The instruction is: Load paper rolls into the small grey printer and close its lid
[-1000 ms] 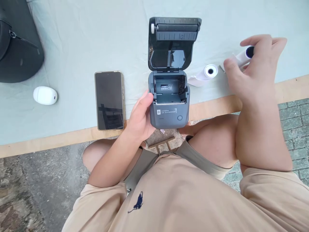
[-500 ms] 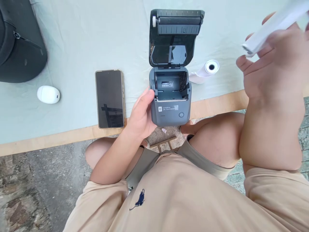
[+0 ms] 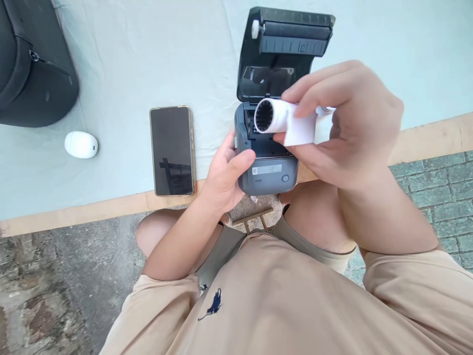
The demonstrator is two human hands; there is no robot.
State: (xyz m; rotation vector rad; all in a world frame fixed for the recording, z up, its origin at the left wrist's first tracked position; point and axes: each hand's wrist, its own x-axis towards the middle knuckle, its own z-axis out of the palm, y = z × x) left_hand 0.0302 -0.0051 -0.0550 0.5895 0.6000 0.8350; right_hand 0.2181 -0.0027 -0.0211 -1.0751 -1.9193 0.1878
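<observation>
The right hand (image 3: 347, 128) is curled around a white paper roll (image 3: 284, 118), thumb under it and fingers (image 3: 314, 88) over the top, its hollow end facing left; the roll hovers just above the open bay of the small grey printer (image 3: 268, 172), whose black lid (image 3: 284, 54) stands flipped up beyond the fingertips. The left hand (image 3: 221, 177) clasps the printer's left side, thumb pressed on its front corner. Left of those fingers a dark phone (image 3: 172, 150) lies flat on the table (image 3: 129, 64), and farther left a small white device (image 3: 81, 144) and a black bag (image 3: 33, 69).
</observation>
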